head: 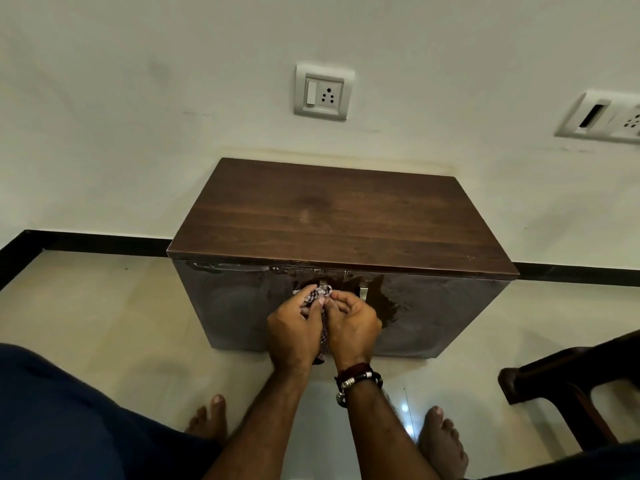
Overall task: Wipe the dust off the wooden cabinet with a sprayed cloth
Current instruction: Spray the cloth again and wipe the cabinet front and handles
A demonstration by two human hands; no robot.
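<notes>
Cabinet [332,216] stands against the wall, dark wood top bare, glossy front facing the person. Left of the cabinet: pale tiled floor and black skirting [86,239].

Left hand [294,329] at the cabinet front, just below the top edge near the door seam, fingers curled around the bunched checked cloth [317,294]. Cloth is pressed against the front beside the left door handle; a tail hangs down between the two hands.

Right hand [353,327] just beside the left, touching it, fingers curled, pinching the same cloth. Bracelets [356,377] on its wrist.

Wet streaks on the front right of the hands. Above the cabinet, a wall socket [323,91]. Right of the cabinet, a dark chair [568,372].
</notes>
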